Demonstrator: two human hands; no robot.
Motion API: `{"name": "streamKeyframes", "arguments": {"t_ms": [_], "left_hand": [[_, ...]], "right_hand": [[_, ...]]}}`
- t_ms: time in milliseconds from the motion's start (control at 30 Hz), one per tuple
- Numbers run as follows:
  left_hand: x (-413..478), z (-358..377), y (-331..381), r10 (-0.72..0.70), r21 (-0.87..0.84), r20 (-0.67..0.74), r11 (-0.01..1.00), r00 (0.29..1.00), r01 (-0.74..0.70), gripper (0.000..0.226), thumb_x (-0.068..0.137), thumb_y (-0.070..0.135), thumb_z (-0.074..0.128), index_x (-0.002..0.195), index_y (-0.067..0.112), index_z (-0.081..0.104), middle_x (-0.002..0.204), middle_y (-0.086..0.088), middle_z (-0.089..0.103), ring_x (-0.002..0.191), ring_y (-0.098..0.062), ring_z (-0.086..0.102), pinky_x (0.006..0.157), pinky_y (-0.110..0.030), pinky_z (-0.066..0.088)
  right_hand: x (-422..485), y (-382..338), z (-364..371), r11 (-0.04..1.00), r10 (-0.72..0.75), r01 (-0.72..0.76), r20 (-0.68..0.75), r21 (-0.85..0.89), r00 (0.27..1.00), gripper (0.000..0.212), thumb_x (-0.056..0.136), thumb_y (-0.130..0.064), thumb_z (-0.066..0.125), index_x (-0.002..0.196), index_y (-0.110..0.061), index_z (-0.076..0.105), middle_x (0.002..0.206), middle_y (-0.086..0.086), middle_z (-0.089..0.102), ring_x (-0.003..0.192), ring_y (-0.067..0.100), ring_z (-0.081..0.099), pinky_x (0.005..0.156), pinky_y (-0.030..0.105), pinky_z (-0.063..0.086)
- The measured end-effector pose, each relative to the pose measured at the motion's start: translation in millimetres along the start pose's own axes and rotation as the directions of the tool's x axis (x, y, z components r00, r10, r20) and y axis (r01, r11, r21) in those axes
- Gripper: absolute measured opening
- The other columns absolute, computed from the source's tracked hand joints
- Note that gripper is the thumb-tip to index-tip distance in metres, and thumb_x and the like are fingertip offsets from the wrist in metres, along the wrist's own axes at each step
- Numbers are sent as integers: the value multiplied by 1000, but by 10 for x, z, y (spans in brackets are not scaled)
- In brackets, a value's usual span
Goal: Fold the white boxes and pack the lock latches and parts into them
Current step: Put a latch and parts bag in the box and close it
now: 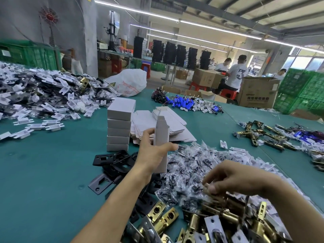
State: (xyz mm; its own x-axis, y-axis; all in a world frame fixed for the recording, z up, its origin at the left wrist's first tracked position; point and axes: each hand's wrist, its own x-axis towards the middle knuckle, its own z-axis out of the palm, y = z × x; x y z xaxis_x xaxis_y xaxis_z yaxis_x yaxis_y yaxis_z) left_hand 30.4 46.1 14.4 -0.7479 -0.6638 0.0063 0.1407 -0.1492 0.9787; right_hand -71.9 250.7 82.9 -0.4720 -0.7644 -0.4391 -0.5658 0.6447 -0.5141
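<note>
The left hand [154, 155] grips one folded white box [161, 132] upright above the middle of the green table [43, 172]. The right hand [235, 178] pinches one brass latch [208, 188] over the latch heap [192, 223] at the near edge. Behind the held box stand five stacked boxes [120, 127], touching a pile of flat blanks [175, 123] too many to count.

Bare left hand [154, 155], bare right hand [233, 179], both forearms [114, 204] uncovered throughout.
</note>
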Motion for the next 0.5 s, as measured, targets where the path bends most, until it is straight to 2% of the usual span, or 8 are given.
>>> {"name": "streamKeyframes", "arguments": {"t_ms": [67,133,233,267,333,433,500], "left_hand": [[3,-6,-42,-36,40,49,999,998,34,81,59,28,88,131,30,50,116,0,60,93,-21,64,83,-51,60],[5,-25,-61,-70,62,120,996,990,63,68,68,22,89,128,27,56,114,0,63,85,-19,65,74,-43,63],[-27,-48,-63,-146,112,295,987,944,118,59,61,27,83,116,23,61,109,-6,64,81,-20,65,72,-44,60],[-51,-49,-62,-166,135,356,983,920,126,60,59,29,81,114,21,60,110,-8,63,82,-21,65,67,-40,61],[-97,-52,-68,-201,157,444,977,873,145,69,52,34,80,115,18,57,105,-12,61,79,-24,65,60,-36,59],[-118,-88,-52,-258,108,503,966,825,236,76,45,34,81,115,16,56,98,-14,59,75,-25,65,59,-37,60],[-117,-127,-37,-257,93,541,965,801,247,75,46,32,83,114,15,57,93,-11,63,72,-22,67,60,-37,60]], "right_hand": [[-39,18,-61,991,-70,75,-47,109,996,13,87,-26,70,98,-21,76,87,-6,75,78,6,66,70,19,48],[-61,23,-93,951,-115,148,-134,272,984,20,79,-25,72,97,-15,76,81,-2,73,73,10,62,65,20,45],[-42,31,-106,796,-135,296,-321,529,937,33,73,-17,70,102,-2,70,86,10,71,80,21,62,75,35,44],[-32,0,-106,726,-132,359,-394,587,910,33,72,-15,69,103,-2,68,87,10,71,81,22,63,74,34,46],[-5,-99,-100,592,-120,491,-532,639,838,29,72,-12,67,100,-5,64,86,7,72,80,19,66,69,28,55],[59,-224,-74,454,-111,645,-679,615,726,25,73,-11,63,98,-9,63,84,3,74,85,18,70,78,28,60],[103,-291,-57,359,-132,717,-728,598,673,24,75,-11,62,98,-10,63,85,2,74,86,17,71,79,27,59]]}}
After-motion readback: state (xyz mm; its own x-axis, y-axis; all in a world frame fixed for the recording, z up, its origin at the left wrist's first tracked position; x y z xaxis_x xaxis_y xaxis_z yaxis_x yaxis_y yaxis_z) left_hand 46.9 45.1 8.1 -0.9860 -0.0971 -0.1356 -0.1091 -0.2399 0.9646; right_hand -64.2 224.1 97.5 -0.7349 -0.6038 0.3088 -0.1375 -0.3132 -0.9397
